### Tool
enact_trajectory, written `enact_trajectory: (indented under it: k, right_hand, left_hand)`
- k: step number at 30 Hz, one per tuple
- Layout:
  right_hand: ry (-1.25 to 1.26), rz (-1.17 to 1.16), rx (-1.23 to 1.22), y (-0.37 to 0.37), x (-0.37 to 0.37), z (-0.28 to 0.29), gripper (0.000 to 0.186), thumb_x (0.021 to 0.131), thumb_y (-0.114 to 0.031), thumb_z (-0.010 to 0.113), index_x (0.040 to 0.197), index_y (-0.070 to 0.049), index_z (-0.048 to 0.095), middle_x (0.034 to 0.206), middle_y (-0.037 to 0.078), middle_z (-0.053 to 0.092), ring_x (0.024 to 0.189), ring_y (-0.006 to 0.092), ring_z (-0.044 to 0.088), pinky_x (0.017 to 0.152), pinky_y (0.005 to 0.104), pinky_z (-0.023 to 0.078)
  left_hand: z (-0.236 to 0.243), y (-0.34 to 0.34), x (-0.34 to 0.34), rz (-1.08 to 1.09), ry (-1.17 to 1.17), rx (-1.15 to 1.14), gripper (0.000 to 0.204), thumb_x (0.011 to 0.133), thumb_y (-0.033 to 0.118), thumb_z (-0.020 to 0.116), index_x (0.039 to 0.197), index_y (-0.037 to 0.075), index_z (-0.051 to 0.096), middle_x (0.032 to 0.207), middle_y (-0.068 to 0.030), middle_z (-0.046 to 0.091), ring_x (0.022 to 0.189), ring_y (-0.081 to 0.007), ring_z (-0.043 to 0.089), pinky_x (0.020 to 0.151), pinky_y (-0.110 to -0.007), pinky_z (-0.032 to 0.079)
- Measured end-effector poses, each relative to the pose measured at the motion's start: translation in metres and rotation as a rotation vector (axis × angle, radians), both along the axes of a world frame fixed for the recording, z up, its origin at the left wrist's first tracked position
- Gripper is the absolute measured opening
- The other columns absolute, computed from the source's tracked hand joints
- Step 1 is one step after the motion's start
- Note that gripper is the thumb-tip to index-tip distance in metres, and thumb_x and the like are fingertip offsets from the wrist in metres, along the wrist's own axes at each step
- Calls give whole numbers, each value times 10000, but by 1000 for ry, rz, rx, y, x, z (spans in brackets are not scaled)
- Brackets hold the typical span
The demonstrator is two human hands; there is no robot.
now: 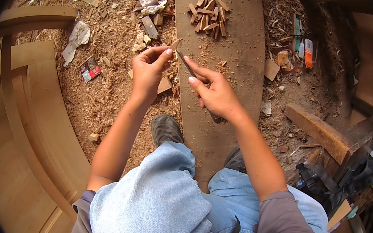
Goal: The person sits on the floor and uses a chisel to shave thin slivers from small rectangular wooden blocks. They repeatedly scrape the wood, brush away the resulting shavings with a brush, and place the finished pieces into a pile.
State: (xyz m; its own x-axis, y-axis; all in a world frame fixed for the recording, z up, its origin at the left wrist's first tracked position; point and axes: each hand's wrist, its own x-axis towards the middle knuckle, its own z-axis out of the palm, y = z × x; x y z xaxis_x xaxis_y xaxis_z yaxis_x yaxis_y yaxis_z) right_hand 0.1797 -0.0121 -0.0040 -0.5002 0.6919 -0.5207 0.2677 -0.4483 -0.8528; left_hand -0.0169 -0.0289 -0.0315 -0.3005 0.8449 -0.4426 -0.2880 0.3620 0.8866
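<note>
My left hand [150, 70] pinches a small wooden peg [175, 44] between thumb and fingertips, just over the left edge of a long wooden plank [224, 83]. In my right hand [212, 89] is a narrow dark chisel [185, 64]. Its blade points up and to the left, and its tip is at or very close to the peg; I cannot tell whether they touch. The chisel's butt end shows below my palm, while my fingers hide its middle. Farther up the plank lies a loose heap of small wooden pegs [211, 16].
Shavings [111, 84] cover the ground left of the plank, with scraps and crumpled wrappers [150, 1]. Panelled wooden doors [33, 136] stand at left. At right are an orange-and-white container [308, 53], a thick wooden block [318, 132] and a dark strapped bag [346, 185].
</note>
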Motion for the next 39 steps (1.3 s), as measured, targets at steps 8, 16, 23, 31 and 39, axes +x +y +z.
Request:
enact_trajectory:
  k: [8, 16, 23, 31, 39]
  right_hand:
    - [-156, -136, -33, -4, -18, 4, 486, 1016, -200, 560, 1488, -132, 462, 957, 96, 689, 801, 193, 672, 724, 334, 548]
    - [-54, -481, 77, 64, 36, 11, 509, 1048, -200, 513, 1536, -213, 370, 648, -10, 544, 490, 66, 520, 447, 249, 501]
    - [-3, -16, -165, -3, 3, 0, 525, 1017, -151, 555, 1518, -247, 430, 632, -25, 509, 476, 72, 492, 471, 258, 452]
    - [-61, 13, -112, -2, 3, 6, 510, 1001, -163, 560, 1498, -224, 466, 635, 14, 543, 503, 94, 505, 522, 298, 466]
    - [-123, 37, 5, -3, 3, -2, 516, 981, -157, 572, 1486, -197, 470, 989, 161, 674, 777, 188, 652, 786, 331, 516]
  left_hand:
    - [-1, -1, 3, -271, 326, 28, 130, 903, 101, 729, 987, 2, 731, 830, -29, 707, 744, -74, 625, 681, -230, 494]
    - [-5, -49, -12, -121, 222, -190, 183, 896, 159, 751, 1007, 17, 725, 842, -32, 700, 750, -85, 615, 697, -237, 490]
    - [-18, -19, -4, 27, -59, -109, 184, 908, 158, 745, 1026, 19, 718, 900, -35, 713, 814, -92, 653, 711, -241, 513]
    - [-11, -11, 5, -16, -68, -109, 171, 914, 138, 735, 1008, -3, 710, 878, -37, 701, 787, -96, 638, 678, -241, 490]
    - [-13, -7, 10, 13, -104, -122, 195, 905, 152, 747, 1015, -5, 707, 862, -43, 695, 756, -88, 616, 661, -233, 473]
